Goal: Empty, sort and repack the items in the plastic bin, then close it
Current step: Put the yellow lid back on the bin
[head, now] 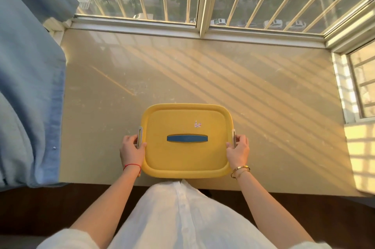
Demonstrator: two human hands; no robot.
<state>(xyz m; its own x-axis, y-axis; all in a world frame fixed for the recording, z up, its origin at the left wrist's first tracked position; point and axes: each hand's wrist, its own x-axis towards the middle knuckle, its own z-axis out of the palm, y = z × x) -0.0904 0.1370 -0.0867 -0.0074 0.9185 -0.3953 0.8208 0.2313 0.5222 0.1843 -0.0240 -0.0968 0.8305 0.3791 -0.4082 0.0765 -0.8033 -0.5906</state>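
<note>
On the sill, the left hand and right hand curl fingers round the lidded bin's side latches.

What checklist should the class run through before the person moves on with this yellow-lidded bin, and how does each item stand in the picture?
1. Lid sits on the bin: ok.
2. Left hand grips the left side latch: ok.
3. Right hand grips the right side latch: ok.
4. Latches locked or released: cannot tell.
5. Bin rests fully on the sill, though near its front edge: ok.
6. Contents emptied, sorted or repacked: cannot tell, the lid hides them.
</note>
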